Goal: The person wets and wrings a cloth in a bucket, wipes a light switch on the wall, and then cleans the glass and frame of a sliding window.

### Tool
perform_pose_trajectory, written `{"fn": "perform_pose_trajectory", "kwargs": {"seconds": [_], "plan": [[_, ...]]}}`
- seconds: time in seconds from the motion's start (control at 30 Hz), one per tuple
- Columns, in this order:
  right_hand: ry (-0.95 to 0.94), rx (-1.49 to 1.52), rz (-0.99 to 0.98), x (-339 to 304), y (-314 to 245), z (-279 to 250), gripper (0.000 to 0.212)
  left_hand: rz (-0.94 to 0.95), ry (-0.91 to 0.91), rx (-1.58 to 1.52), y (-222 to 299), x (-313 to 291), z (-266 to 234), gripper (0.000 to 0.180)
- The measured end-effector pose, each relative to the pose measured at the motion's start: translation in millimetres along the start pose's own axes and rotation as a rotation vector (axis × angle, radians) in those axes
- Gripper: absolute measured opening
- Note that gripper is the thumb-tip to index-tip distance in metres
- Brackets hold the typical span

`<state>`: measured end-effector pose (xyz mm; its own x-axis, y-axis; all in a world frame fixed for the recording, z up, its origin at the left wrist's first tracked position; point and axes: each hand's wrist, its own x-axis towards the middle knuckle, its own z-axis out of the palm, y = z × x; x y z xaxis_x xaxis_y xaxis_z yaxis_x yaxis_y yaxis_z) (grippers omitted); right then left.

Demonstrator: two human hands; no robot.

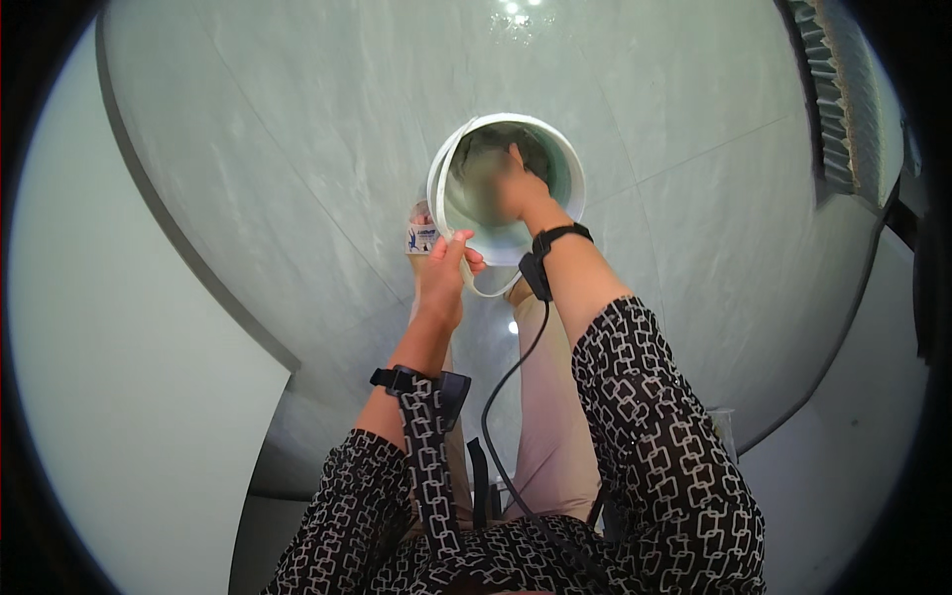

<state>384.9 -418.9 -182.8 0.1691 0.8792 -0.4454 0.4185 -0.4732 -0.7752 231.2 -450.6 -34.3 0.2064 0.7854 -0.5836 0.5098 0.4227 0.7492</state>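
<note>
A white bucket (577,178) stands on the floor with its mouth up, and greyish, murky contents (521,136) show inside; their kind is unclear. My left hand (451,263) is at the near left of the rim, its fingers closed around the bucket's white handle (488,294). The handle hangs over the left and near sides of the opening. My right hand (521,193) reaches into the bucket's mouth from the right. Its thumb shows, but its fingers are smeared, so whether they hold anything is hidden.
Grey marbled tiles (674,198) make up the floor. My left foot in a printed sandal (421,238) is beside the bucket. A black cable (488,416) runs down from my right wrist strap (540,263). A white panel (129,377) borders the left, a corrugated object (838,99) the upper right.
</note>
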Motion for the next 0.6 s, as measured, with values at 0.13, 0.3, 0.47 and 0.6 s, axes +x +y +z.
{"fn": "perform_pose_trajectory", "kwargs": {"seconds": [0.13,0.3,0.47,0.6], "plan": [[0.056,-0.093,0.069,26,41,0,0.052,0.011,-0.097,-0.053,16,0,27,0.031],[0.030,0.077,-0.130,15,54,50,0.036,-0.068,-0.065,-0.254,-12,1,35,0.023],[0.180,0.412,-0.024,-36,49,92,0.028,-0.166,0.102,-0.208,-34,3,52,0.021],[0.206,0.439,-0.094,-13,73,34,0.055,-0.093,0.099,-0.306,-28,38,66,0.021]]}}
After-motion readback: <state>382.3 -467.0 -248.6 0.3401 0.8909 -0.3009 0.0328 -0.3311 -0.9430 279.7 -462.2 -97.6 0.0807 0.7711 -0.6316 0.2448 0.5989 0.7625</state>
